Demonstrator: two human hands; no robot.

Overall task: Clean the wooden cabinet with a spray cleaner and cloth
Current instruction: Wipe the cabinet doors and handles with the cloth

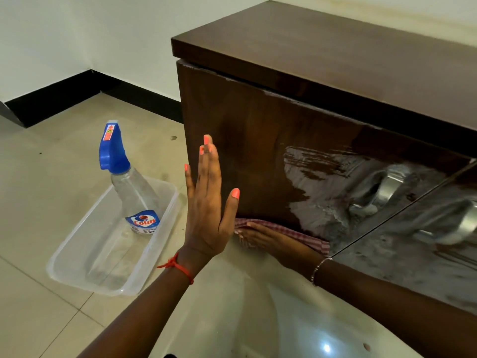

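Note:
The dark wooden cabinet stands on the right, its glossy door smeared with whitish wet cleaner. My left hand is raised with straight fingers, flat by the door's left edge. Low down near the floor, my right hand lies flat on a pink checked cloth and presses it against the bottom of the door. The spray cleaner bottle, clear with a blue trigger head, leans inside a clear plastic tub on the floor to the left.
Two metal handles stick out from the cabinet doors on the right. The floor is pale glossy tile. A white wall with a black skirting board runs behind, meeting the cabinet's left side.

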